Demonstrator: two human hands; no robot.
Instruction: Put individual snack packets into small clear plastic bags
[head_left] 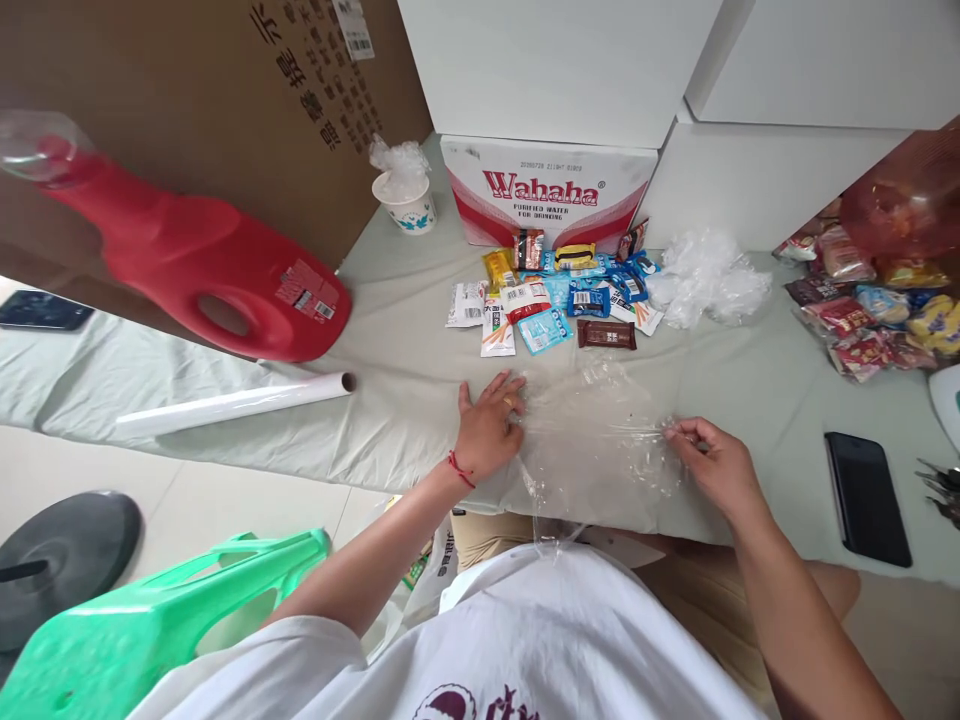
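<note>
A thin, wrinkled sheet of clear plastic film [592,440] is spread on the table's front part, its near edge hanging over toward my lap. My left hand [491,425], with a red cord bracelet on its wrist, rests at the film's left edge with fingers spread. At the right edge, my right hand [709,460] pinches the film between thumb and fingers. Just beyond the film lies a pile of small wrapped snacks [547,325], with a brown-wrapped bar [606,335] at its front. Beside the pile sits a crumpled bunch of clear plastic [709,280].
A white film roll [240,402] and a large red bottle [217,265] are on the left. Behind stand a paper cup [405,205] and a Wahaha carton [551,190]. On the right lie a black phone [868,495], keys [941,490] and more snacks [862,330]. A green stool [150,625] stands below.
</note>
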